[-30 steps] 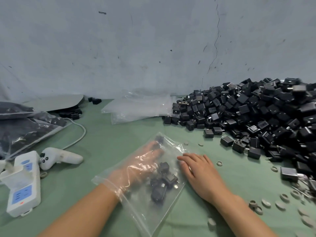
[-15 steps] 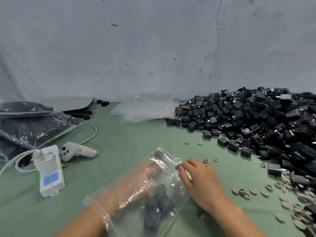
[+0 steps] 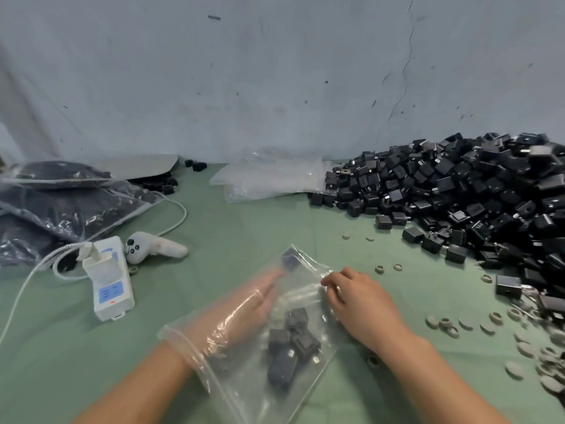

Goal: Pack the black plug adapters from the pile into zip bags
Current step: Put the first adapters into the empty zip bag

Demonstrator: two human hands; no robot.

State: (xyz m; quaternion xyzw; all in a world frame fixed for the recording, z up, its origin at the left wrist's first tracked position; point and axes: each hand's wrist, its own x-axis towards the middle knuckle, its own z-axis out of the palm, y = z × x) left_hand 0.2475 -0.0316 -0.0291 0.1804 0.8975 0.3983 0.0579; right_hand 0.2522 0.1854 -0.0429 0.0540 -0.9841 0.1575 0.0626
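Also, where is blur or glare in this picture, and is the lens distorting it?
Head view: motion blur smears the left hand inside the zip bag; glare streaks the film near its mouth. Head view again: the wide lens stretches the pile of black plug adapters toward the right edge.

left hand (image 3: 244, 307) smeared behind zip bag (image 3: 244, 393) plastic, grip unclear, adapter (image 3: 289, 259) at bag's far corner motion-blurred, adapter pile (image 3: 477, 191) cut by right edge, dark filled bags (image 3: 61, 215) and white cable (image 3: 23, 290) cut at left, near-right grey discs (image 3: 466, 322) too small to tell
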